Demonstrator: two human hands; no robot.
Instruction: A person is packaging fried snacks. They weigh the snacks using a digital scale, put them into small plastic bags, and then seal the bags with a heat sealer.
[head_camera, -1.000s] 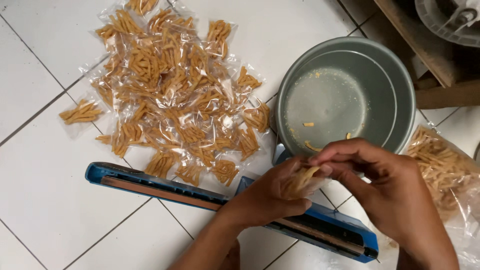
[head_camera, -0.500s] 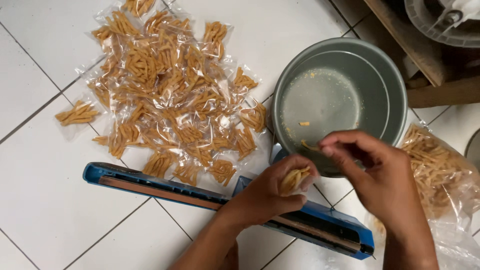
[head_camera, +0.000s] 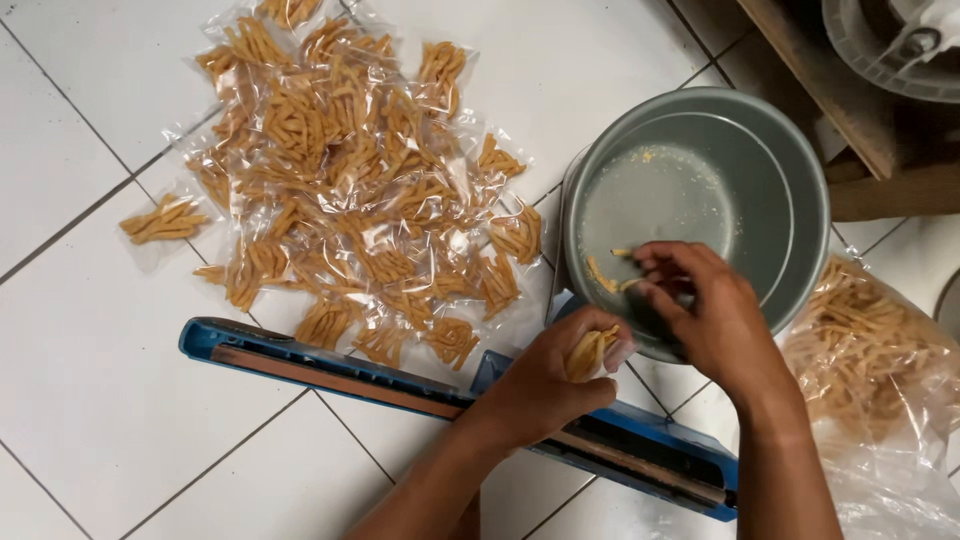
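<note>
My left hand (head_camera: 545, 385) is closed around a small clear packet of orange snack sticks (head_camera: 588, 350), held just above a blue heat sealer (head_camera: 330, 372) lying on the white tiled floor. My right hand (head_camera: 705, 315) reaches over the near rim into a grey metal pot (head_camera: 770, 190), its fingertips on a few loose sticks (head_camera: 603, 275) at the bottom. Whether those fingers have pinched a stick is unclear.
A heap of several sealed clear packets of sticks (head_camera: 350, 200) lies on the floor at the upper left, one packet (head_camera: 163, 220) apart at its left. A large clear bag of loose sticks (head_camera: 880, 370) sits at the right. Wooden boards (head_camera: 830, 90) and a white fan guard (head_camera: 900, 45) are at the top right.
My right hand has left the packet in my left hand and moved up into the pot. My left hand keeps the packet almost still.
</note>
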